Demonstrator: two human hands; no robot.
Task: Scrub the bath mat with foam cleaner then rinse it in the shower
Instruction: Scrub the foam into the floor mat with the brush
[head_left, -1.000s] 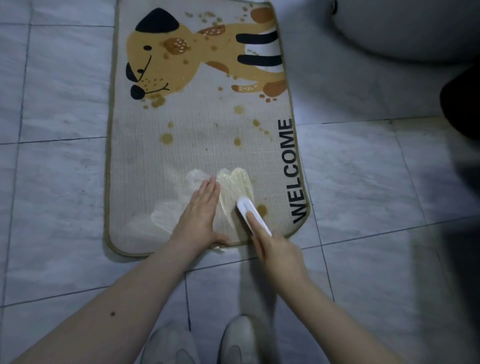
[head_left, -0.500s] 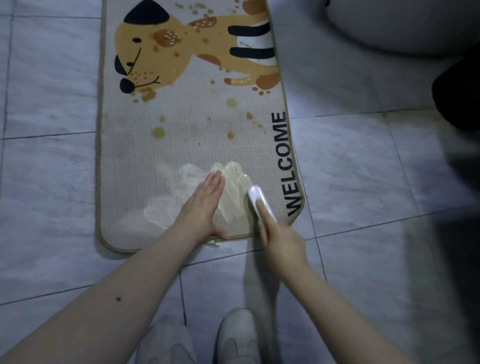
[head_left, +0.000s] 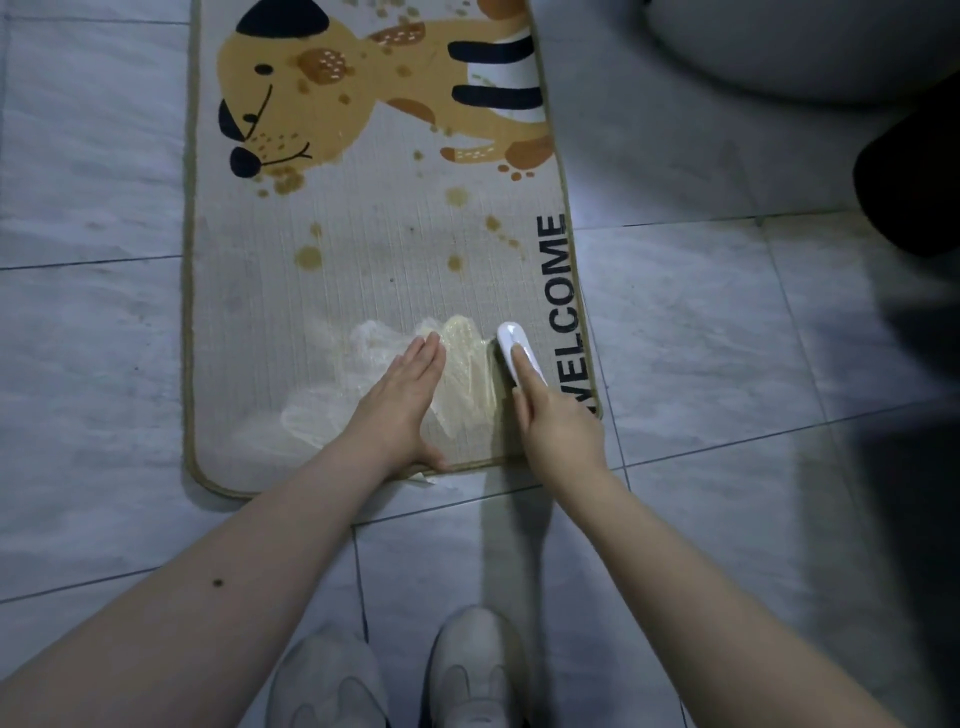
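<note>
I find the bath mat (head_left: 374, 270) lying flat on the tiled floor (head_left: 727, 338), yellowish foam (head_left: 462, 374) smeared near its front edge. The left hand (head_left: 397, 410) presses flat on the mat, fingers straight and together. The right hand (head_left: 558, 421) is clamped round a white brush (head_left: 519, 353) (forefinger laid along its back), just beside the WELCOME lettering (head_left: 563, 306). Two pale shoes (head_left: 467, 670) show below.

Beige bath mat (head_left: 363, 291) printed with a tan cartoon dog, brown spots, black-and-white stripes and black "WELCOME" lettering. Pale yellowish-white foam (head_left: 462, 374). White brush (head_left: 519, 353). Grey marbled floor tiles (head_left: 727, 338). Off-white shoes (head_left: 472, 670).
</note>
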